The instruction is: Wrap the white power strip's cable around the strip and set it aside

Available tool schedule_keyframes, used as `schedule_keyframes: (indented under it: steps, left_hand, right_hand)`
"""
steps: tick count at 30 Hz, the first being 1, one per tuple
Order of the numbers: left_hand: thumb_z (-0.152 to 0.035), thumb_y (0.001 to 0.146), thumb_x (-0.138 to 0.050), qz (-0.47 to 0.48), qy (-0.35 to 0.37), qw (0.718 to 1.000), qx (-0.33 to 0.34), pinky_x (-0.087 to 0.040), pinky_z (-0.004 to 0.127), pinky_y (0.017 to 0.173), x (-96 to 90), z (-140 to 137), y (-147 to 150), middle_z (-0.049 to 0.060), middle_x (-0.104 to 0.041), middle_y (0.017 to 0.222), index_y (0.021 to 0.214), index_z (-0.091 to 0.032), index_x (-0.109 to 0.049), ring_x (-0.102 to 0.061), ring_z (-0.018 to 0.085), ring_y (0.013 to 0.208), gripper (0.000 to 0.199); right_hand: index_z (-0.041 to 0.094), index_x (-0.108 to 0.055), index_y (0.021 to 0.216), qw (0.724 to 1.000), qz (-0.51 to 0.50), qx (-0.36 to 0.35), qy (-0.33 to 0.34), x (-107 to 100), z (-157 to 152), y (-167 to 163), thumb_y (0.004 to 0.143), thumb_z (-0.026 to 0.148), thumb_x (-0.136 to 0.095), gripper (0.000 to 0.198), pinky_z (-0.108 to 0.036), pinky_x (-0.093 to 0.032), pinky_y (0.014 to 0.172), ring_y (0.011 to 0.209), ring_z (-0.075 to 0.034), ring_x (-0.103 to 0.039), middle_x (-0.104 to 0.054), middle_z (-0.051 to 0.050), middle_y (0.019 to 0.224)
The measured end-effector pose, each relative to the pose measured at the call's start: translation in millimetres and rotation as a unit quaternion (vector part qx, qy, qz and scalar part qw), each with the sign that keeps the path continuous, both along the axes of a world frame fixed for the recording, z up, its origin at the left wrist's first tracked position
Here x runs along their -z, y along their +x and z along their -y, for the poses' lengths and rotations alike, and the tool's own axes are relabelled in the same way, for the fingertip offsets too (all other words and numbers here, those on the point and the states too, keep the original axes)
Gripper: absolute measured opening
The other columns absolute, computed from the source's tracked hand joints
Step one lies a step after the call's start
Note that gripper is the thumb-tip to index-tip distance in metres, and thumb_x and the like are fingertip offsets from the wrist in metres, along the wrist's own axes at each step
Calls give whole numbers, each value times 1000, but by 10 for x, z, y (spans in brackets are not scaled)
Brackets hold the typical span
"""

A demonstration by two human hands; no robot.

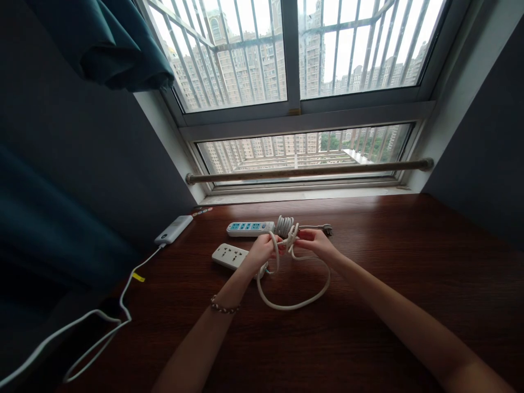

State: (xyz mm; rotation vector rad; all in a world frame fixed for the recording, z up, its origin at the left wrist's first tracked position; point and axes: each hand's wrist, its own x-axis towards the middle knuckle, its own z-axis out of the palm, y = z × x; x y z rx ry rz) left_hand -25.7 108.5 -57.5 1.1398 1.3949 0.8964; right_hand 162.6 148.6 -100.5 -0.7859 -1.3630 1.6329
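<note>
My left hand (264, 250), a braided bracelet on its wrist, is closed on a white power cord (292, 308). My right hand (315, 241) pinches the same cord where it is wound into small loops. A wide slack loop of it hangs low over the wood below both hands. Partly behind my left hand lies a white power strip (230, 256) with dark sockets. Beyond it rests a second power strip (250, 228) with blue sockets, its cord coiled (284, 225) at the right end. A grey plug (327, 229) lies just past my right hand.
The brown wooden surface (388, 273) runs up to a window with a horizontal rail (311, 172). At the left, a white power bank-like device (174, 229) has a white cable (123, 297) trailing toward me. Blue curtains (118, 49) hang at the left.
</note>
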Motion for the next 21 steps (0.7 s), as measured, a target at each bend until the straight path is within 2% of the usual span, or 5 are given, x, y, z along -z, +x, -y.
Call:
schedule_keyframes:
  steps: [3, 7, 11, 15, 21]
  left_hand:
    - [-31, 92, -58, -36, 13, 999, 30, -53, 28, 59, 20, 11, -7, 0, -63, 80, 91, -14, -62, -60, 12, 65, 17]
    - [-31, 92, -59, -101, 41, 993, 45, -51, 27, 57, 54, 31, -27, -2, -62, 74, 87, -15, -62, -58, 11, 59, 17]
    - [-19, 83, -67, -159, 96, 981, 62, -47, 27, 59, 2, 102, 23, -2, -61, 63, 72, -18, -66, -57, 13, 58, 11]
    - [-12, 75, -67, -198, 153, 963, 97, -42, 29, 65, -96, 203, 126, 1, -64, 60, 64, -19, -69, -59, 18, 61, 14]
    - [-18, 80, -58, -212, 137, 960, 121, -45, 29, 61, -58, 212, 95, 3, -66, 61, 71, -17, -70, -63, 20, 61, 15]
  right_hand:
    - [15, -66, 103, 1000, 17, -18, -9, -40, 41, -18, 54, 45, -85, 60, -41, -48, 95, 105, -28, -62, -69, -10, 105]
    - [16, -59, 112, 997, 67, -32, -36, -53, 60, -21, 59, 50, -82, 68, -36, -54, 75, 89, -25, -66, -68, -11, 103]
    - [12, -67, 92, 989, 147, 8, -17, -20, 16, -45, 69, 58, -72, 51, -24, -46, 61, 71, -15, -61, -68, -6, 83]
    - [12, -60, 58, 967, 238, 90, 8, 57, -57, -57, 73, 52, -73, 45, -21, -33, 49, 51, -7, -43, -47, 3, 50]
    - [13, -57, 65, 959, 265, 104, -7, 47, -44, -55, 86, 34, -65, 31, -22, -44, 55, 55, -9, -50, -52, 4, 59]
